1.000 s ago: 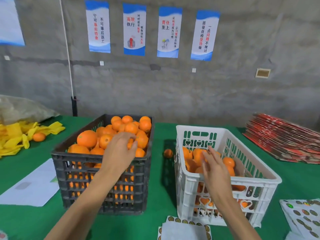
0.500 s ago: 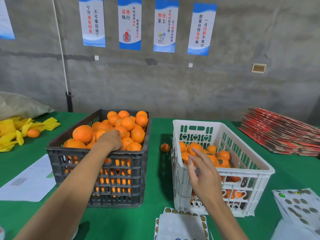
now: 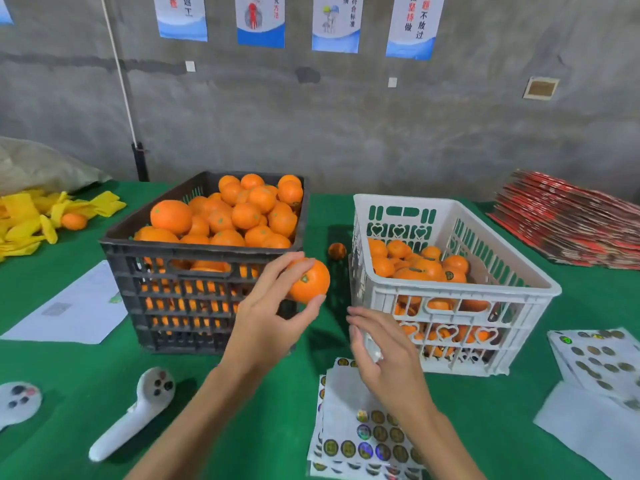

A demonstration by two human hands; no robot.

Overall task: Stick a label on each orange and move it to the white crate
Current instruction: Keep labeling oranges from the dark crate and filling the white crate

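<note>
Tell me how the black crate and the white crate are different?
The black crate is heaped with oranges above its rim; the white crate is only partly filled. The white crate has heart-shaped holes; the black crate has plain slots. Both are slotted plastic and sit on the green table.

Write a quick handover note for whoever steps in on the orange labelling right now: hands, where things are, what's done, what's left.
Left hand: holds one orange, lifted in front of the black crate; no label visible on it.
Right hand: above the sticker sheets, fingers bent; whether it pinches a label is unclear.
Done: a batch of oranges lies in the white crate.
Left: label the held orange, place it in the white crate, then work through the heaped black crate. One loose orange sits on the table between the crates.
</note>
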